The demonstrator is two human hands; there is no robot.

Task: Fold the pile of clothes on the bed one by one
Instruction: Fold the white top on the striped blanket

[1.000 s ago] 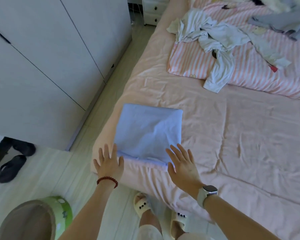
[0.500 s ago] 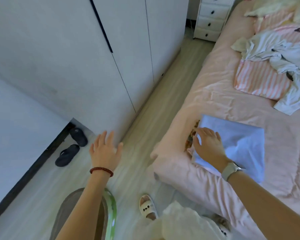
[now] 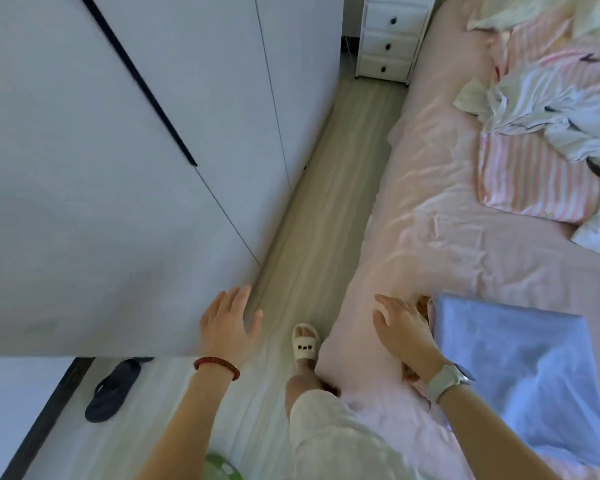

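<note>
Blue folded cloth lies flat and square on the pink bed. We see our right hand open beside it and our left hand open over the floor, both holding nothing.

One head-worn view looks steeply down along the bed edge and floor.

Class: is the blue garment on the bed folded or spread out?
Folded: the blue garment lies as a compact rectangle with straight edges on the bed.

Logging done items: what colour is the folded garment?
Plain light blue; the folded garment shows in the head view.
</note>
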